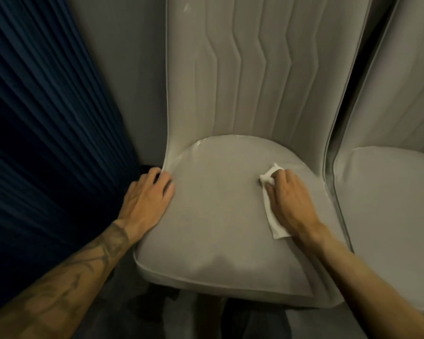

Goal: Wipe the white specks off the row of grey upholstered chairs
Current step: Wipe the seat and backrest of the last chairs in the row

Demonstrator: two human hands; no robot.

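Observation:
A grey upholstered chair (pixel 213 216) with a ribbed backrest fills the middle of the head view. My right hand (pixel 289 201) presses a folded white wipe (pixel 271 206) flat on the right half of the seat, its fingers curled over the wipe's top end. My left hand (pixel 148 196) rests on the seat's left edge, fingers bent around the rim where seat and backrest meet. A white speck (pixel 186 7) shows high on the backrest, and a pale smear (pixel 198 143) lies at the seat's back left corner.
A second grey chair (pixel 389 204) stands close on the right, with a narrow gap between the two. A dark blue pleated curtain (pixel 47 118) hangs on the left against a grey wall (pixel 132 69). Dark floor shows below the seat's front edge.

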